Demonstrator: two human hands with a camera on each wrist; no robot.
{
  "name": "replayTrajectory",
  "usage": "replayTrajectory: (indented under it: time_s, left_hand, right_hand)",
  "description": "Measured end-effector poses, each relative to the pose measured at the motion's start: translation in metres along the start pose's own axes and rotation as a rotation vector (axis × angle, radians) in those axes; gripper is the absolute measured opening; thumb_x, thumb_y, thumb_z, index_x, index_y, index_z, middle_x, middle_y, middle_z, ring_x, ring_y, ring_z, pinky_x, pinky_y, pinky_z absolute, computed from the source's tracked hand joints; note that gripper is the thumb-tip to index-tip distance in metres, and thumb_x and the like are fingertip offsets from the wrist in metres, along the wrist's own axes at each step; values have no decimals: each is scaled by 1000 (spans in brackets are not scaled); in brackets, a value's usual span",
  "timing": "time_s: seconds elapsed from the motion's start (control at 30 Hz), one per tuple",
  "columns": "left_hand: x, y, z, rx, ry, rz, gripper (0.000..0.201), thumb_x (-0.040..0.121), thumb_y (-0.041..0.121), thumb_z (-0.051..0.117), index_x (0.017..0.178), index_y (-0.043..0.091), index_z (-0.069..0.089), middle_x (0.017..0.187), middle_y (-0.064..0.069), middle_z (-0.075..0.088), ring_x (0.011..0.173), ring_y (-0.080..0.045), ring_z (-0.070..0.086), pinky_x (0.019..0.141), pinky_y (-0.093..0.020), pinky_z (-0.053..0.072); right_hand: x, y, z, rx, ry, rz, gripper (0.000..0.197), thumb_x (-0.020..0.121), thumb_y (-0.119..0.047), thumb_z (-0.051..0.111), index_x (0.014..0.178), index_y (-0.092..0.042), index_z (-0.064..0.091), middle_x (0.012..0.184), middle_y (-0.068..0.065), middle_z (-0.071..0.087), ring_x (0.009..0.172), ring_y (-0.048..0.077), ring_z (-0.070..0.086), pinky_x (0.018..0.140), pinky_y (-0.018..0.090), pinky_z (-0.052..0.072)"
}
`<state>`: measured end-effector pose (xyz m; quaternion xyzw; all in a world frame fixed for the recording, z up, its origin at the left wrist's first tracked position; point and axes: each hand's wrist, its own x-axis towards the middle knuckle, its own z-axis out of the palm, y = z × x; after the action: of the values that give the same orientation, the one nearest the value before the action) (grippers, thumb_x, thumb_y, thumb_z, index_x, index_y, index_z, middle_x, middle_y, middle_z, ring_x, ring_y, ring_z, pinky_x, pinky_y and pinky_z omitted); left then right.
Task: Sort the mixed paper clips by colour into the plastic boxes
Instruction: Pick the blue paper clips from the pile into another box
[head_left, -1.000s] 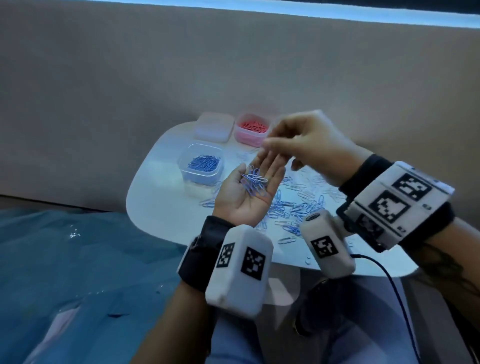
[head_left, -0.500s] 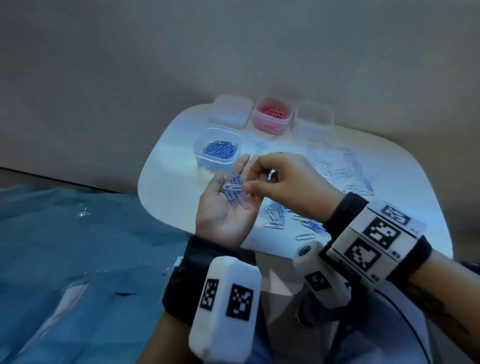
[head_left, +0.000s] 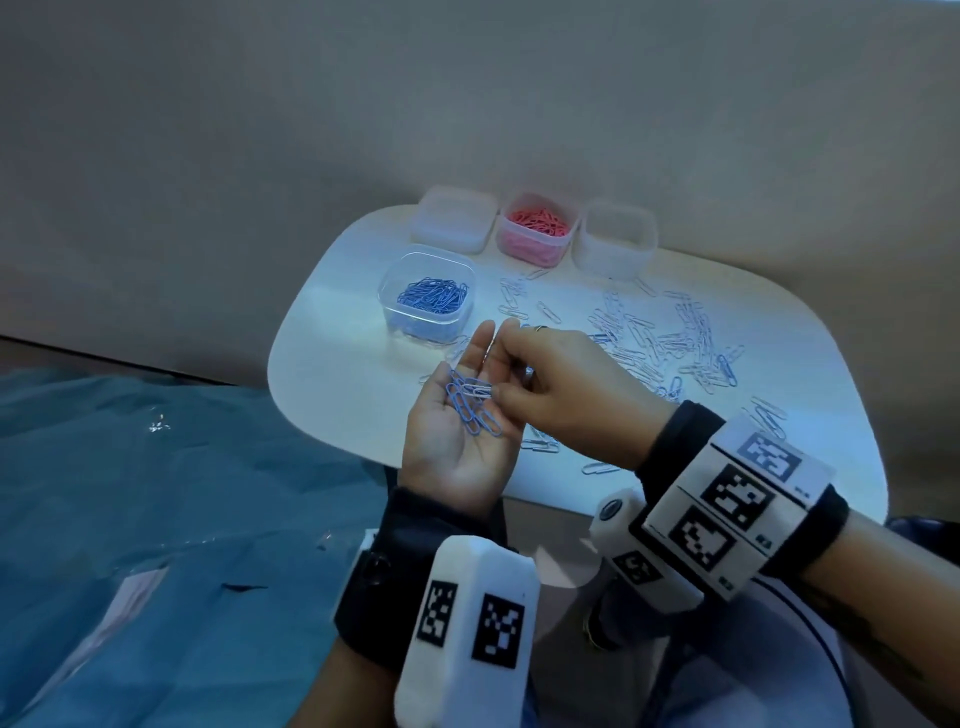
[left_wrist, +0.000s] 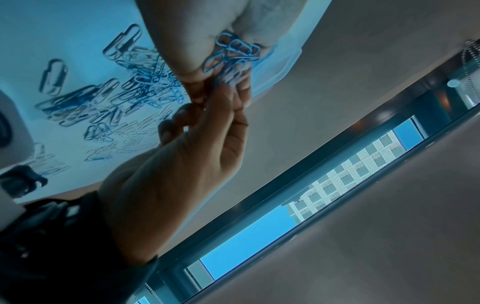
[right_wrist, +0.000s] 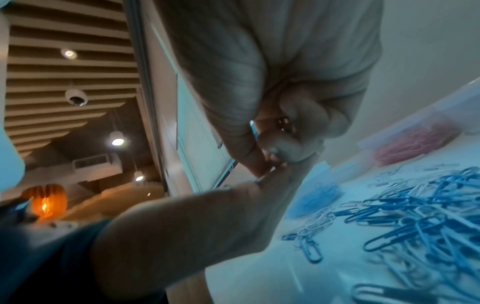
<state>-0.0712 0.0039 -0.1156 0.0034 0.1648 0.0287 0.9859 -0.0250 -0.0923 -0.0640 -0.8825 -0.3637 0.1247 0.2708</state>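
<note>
My left hand (head_left: 462, 364) lies palm up over the near edge of the white table (head_left: 337, 364), fingers relaxed, with several blue paper clips (head_left: 470, 410) resting in the palm. My right hand (head_left: 493, 394) reaches across from the right and pinches a pale clip (head_left: 480, 389) lying among them. The left wrist view shows the blue clips (left_wrist: 233, 51) in the palm and my right hand (left_wrist: 207, 90) on them. Right wrist view: thumb and forefinger (right_wrist: 259, 162) press together against the left hand (right_wrist: 207, 216). A clear box of blue clips (head_left: 428, 296) stands just beyond my hands.
At the table's back edge a box of pink clips (head_left: 535, 228) stands between two empty clear boxes (head_left: 452, 218) (head_left: 615, 239). Loose blue and pale clips (head_left: 665, 343) are scattered across the middle and right. Teal fabric (head_left: 156, 493) lies to the left below the table.
My right hand has come down from above the left fingertips into the left palm and closed on a clip. Both hands have drawn back toward the table's near edge.
</note>
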Motion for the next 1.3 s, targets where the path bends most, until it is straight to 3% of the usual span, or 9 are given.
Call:
replayTrajectory:
  time_s: [0.13, 0.27, 0.43, 0.57, 0.67, 0.77, 0.9, 1.03, 1.3]
  left_hand:
    - [2, 1, -7, 58, 3, -57, 74, 48, -1, 81, 118, -5, 57, 102, -24, 65, 82, -35, 70, 67, -49, 57]
    - [-1, -6, -3, 101, 18, -81, 41, 70, 16, 62, 104, -7, 63, 94, -21, 68, 81, -28, 71, 80, -40, 50]
    - [-3, -9, -2, 194, -23, -76, 56, 81, 20, 62, 131, -1, 49, 119, -19, 58, 111, -25, 58, 94, -38, 40]
    - [0, -13, 3, 196, 24, -43, 28, 86, 14, 53, 107, -2, 61, 103, -22, 67, 92, -31, 68, 84, -38, 51]
    - [6, -9, -2, 139, 18, 11, 43, 91, 21, 33, 82, 2, 70, 89, -17, 71, 77, -28, 71, 73, -40, 54]
    - [1, 10, -12, 112, 14, 97, 55, 94, 22, 29, 68, 1, 72, 86, -17, 72, 75, -30, 71, 67, -42, 55]
    - [-15, 40, -20, 61, 16, 205, 63, 99, 24, 24, 67, -1, 72, 84, -16, 72, 74, -28, 72, 65, -41, 56]
    - [-27, 59, -18, 54, -30, 263, 38, 79, 17, 41, 73, -3, 73, 91, -18, 72, 80, -32, 71, 70, -45, 54]
    - [-28, 63, -14, 50, -20, 279, 50, 92, 22, 34, 72, -4, 72, 92, -18, 72, 80, -32, 71, 72, -44, 53]
  right_hand:
    - [-3, -6, 2, -52, 22, -68, 9, 83, -17, 56, 92, -18, 60, 91, -9, 46, 84, 18, 51, 77, 35, 44]
    - [-2, -12, 1, -131, 60, -74, 10, 84, -16, 53, 85, -9, 60, 99, 5, 53, 89, 27, 54, 78, 40, 45]
    - [-2, -9, -2, -139, -2, -11, 15, 89, -19, 46, 93, -9, 56, 103, 6, 52, 93, 28, 54, 83, 40, 45]
    - [-3, -10, -10, 237, 56, 52, 8, 91, -11, 50, 86, -12, 57, 88, 4, 60, 76, 18, 54, 72, 34, 47]
    - [3, -2, -22, 522, 220, 119, 25, 90, -4, 52, 72, -21, 48, 68, -4, 55, 54, 6, 53, 48, 14, 42]
    - [17, 19, -34, 395, 321, 183, 28, 89, -3, 54, 69, -21, 46, 67, -5, 49, 55, 5, 53, 41, 8, 38]
    - [44, 46, -33, 166, 181, 279, 25, 91, -6, 53, 69, -18, 48, 76, -2, 55, 68, 14, 64, 43, 9, 44]
    - [54, 44, -29, -257, 88, 284, 13, 87, -20, 60, 99, -15, 61, 107, 4, 63, 96, 21, 58, 77, 27, 45]
    - [39, 1, 4, -278, -187, 25, 41, 72, -35, 74, 107, -21, 58, 97, -7, 44, 88, 11, 41, 71, 27, 35]
